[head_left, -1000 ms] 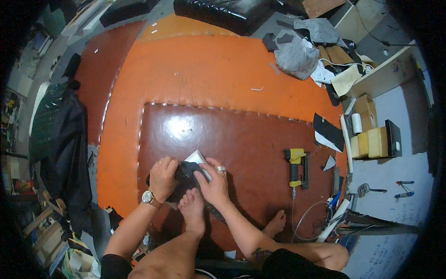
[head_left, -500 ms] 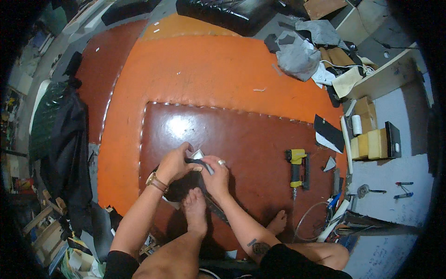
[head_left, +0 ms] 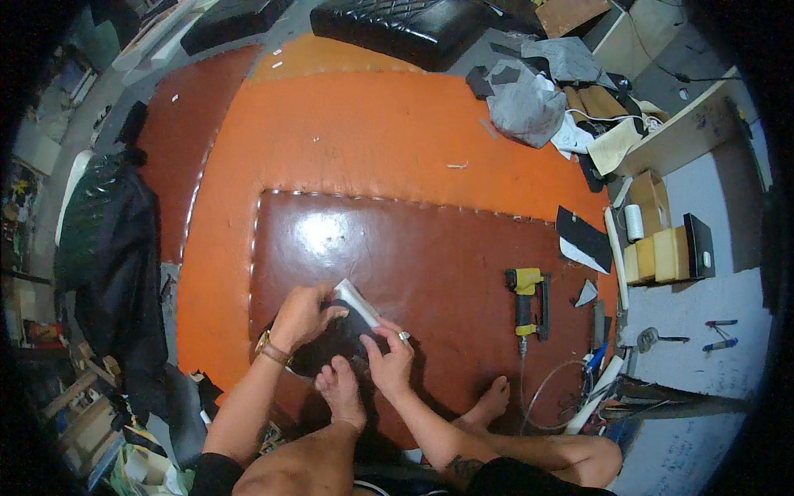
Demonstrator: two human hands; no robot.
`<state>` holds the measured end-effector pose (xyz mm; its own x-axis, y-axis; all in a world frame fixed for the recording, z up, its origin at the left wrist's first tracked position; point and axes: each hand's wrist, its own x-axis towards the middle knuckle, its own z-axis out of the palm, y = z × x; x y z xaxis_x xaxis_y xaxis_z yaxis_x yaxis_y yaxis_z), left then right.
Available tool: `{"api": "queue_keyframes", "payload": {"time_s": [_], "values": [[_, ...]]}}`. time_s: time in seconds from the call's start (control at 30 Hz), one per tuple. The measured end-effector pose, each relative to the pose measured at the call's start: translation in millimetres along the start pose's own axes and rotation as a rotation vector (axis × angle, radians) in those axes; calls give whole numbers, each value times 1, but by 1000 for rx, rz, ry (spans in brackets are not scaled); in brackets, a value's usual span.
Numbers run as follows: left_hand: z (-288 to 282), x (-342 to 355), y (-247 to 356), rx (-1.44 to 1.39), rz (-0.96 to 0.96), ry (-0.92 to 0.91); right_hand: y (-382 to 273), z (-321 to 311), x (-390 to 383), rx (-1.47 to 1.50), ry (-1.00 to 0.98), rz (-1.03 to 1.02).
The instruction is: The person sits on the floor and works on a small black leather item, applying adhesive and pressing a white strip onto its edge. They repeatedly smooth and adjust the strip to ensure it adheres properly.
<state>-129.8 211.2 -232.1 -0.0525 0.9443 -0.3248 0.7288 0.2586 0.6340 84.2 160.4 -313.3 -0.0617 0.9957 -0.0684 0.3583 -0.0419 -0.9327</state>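
My left hand (head_left: 302, 318), with a watch at the wrist, grips the upper left of a dark, floppy piece of material (head_left: 318, 347), thumb bent over it. A pale, glossy strip (head_left: 354, 298) lies along the piece's upper right edge. My right hand (head_left: 389, 357), with a ring, holds that edge at the lower right, thumb against the dark part. My bare left foot (head_left: 343, 395) rests at the piece's near side on the brown padded mat (head_left: 430, 256). A yellow-and-black nail gun (head_left: 526, 302) with a hose lies to the right.
Orange padding (head_left: 372, 132) surrounds the mat. Black sheeting (head_left: 112, 273) is piled left; a black quilted cushion (head_left: 389, 25) lies at the back. Grey bags (head_left: 529, 107) and scraps sit back right. Foam blocks (head_left: 666, 252) and pens (head_left: 719, 335) are on the pale surface at right.
Both hands shifted on the piece: my left hand moved up, then slightly back and left; my right hand moved a little lower. More of the pale strip shows than half a second ago.
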Motion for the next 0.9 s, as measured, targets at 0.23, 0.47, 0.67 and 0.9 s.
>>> {"api": "queue_keyframes", "payload": {"time_s": [0.23,0.47,0.67,0.9], "values": [[11,1,-25,-13,46,50,16,9,5,61,-26,79],[8,27,-46,-156,-52,-54,39,24,8,355,6,311],[17,8,-31,277,334,229,31,20,9,177,3,251],[-1,-29,-6,685,453,103,24,17,6,-98,105,-62]]}}
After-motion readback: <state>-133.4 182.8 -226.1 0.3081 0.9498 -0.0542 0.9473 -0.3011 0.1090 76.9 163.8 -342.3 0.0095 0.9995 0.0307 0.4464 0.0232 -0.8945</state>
